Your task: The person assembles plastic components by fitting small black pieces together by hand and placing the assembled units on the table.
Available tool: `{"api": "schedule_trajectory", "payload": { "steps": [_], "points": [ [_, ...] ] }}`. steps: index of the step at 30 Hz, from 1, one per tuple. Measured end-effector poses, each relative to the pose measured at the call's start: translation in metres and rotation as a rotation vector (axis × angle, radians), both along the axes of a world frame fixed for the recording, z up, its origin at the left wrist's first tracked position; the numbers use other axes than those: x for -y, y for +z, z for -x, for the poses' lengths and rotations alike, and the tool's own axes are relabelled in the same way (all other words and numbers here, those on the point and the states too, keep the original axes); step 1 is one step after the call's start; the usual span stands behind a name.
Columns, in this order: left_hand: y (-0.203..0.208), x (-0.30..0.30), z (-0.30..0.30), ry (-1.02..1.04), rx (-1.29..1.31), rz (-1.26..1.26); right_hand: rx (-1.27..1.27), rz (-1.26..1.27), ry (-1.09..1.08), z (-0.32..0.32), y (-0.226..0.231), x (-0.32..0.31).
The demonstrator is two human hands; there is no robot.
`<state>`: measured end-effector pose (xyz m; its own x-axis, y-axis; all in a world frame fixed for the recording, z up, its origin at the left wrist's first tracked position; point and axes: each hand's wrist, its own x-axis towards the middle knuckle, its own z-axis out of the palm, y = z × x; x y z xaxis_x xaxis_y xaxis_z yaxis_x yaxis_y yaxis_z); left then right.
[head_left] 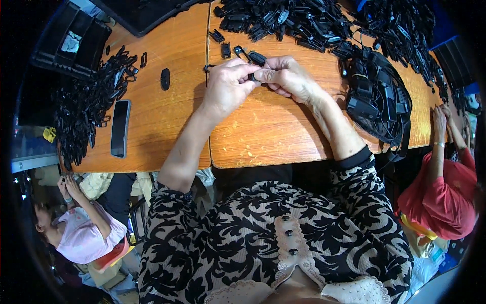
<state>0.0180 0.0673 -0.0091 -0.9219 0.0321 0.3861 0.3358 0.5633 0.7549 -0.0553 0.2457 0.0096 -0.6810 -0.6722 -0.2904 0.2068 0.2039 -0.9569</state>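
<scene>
Over the near middle of the wooden table, my left hand (229, 85) and my right hand (289, 80) meet, fingertips closed in a pinch on one small black plastic part (251, 77). Most of that part is hidden by the fingers. Just beyond my hands lie a few loose pieces, among them a black oblong piece (257, 58) and a black rectangular frame (226, 49). A black oval casing (165, 79) rests on its own to the left of my left hand.
Heaps of black plastic parts (283, 20) cover the table's far side, with another heap (96, 96) at left. A phone (120, 128) lies near the front edge. At right sits a black mesh bag (377, 96) holding black devices. Co-workers sit on both sides.
</scene>
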Motion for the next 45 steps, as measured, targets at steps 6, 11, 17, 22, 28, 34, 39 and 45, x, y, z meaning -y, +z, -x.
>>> {"api": "schedule_trajectory", "payload": {
  "steps": [6, 11, 17, 22, 28, 34, 39, 45],
  "points": [
    [0.001, 0.002, 0.003, -0.026, 0.043, -0.163, -0.128, -0.036, -0.182, -0.010, -0.008, 0.010],
    [0.025, 0.007, -0.001, -0.242, 0.287, -0.570, 0.142, 0.150, 0.077, -0.002, -0.002, -0.006],
    [0.031, 0.035, -0.004, -0.130, 0.185, 0.006, -0.118, -0.126, -0.039, -0.020, -0.005, 0.018],
    [0.045, 0.084, -0.015, -0.088, 0.592, 0.007, -1.174, -0.170, -0.104, -0.014, -0.023, 0.023],
    [0.040, 0.107, -0.016, 0.175, 0.499, -0.015, -1.877, -0.426, 0.095, 0.005, -0.016, 0.036],
    [0.001, 0.074, 0.025, 0.271, -0.121, 0.166, -1.563, -0.132, 0.265, -0.029, -0.018, 0.034],
    [0.001, 0.061, 0.039, 0.115, -0.131, 0.472, -1.409, -0.009, 0.163, -0.020, -0.025, 0.024],
    [0.007, 0.048, 0.028, 0.156, 0.005, 0.437, -0.497, 0.112, -0.169, -0.015, -0.019, 0.022]
  ]
}}
